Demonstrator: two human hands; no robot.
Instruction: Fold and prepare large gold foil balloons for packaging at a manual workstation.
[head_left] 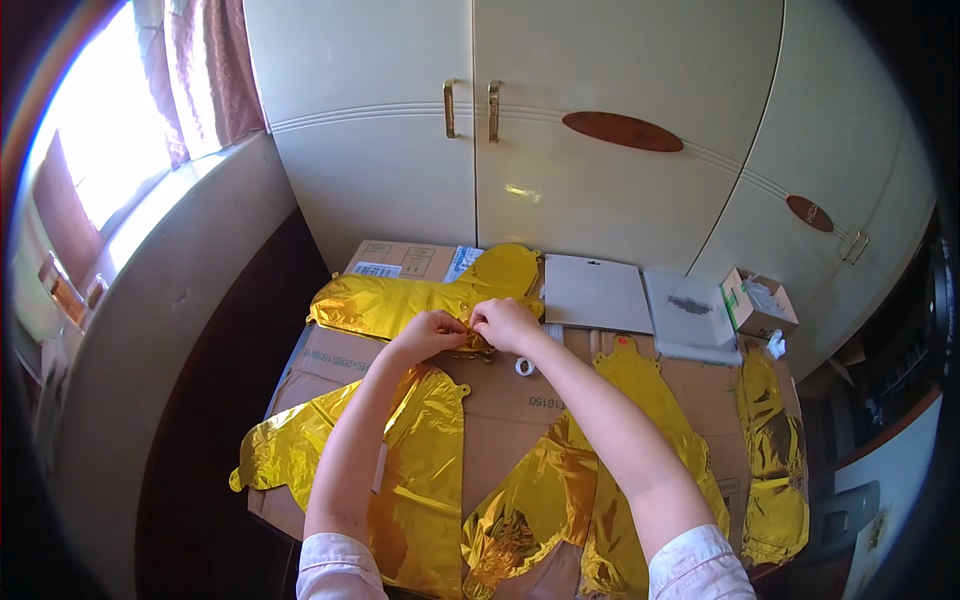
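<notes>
A flat gold foil balloon [375, 303] lies at the far side of the cardboard-covered table. Over its near right edge, my left hand [432, 335] and my right hand [505, 322] work close together. Both have their fingers pinched on the foil edge, though the exact spot between the fingertips is partly hidden. Just below the right hand sits a small white roll of tape [525, 367]. Another flat gold foil balloon [425, 490] spreads under my left forearm. More gold foil [545, 490] lies between my arms and beneath the right forearm.
At the right edge rests a long gold foil balloon [775, 470]. A grey-white board [597, 293], a clear plastic packet [690, 315] and a small open box [760, 305] stand along the back. Behind the table rises a cream cabinet [610, 190]; a wall [200, 300] borders the left.
</notes>
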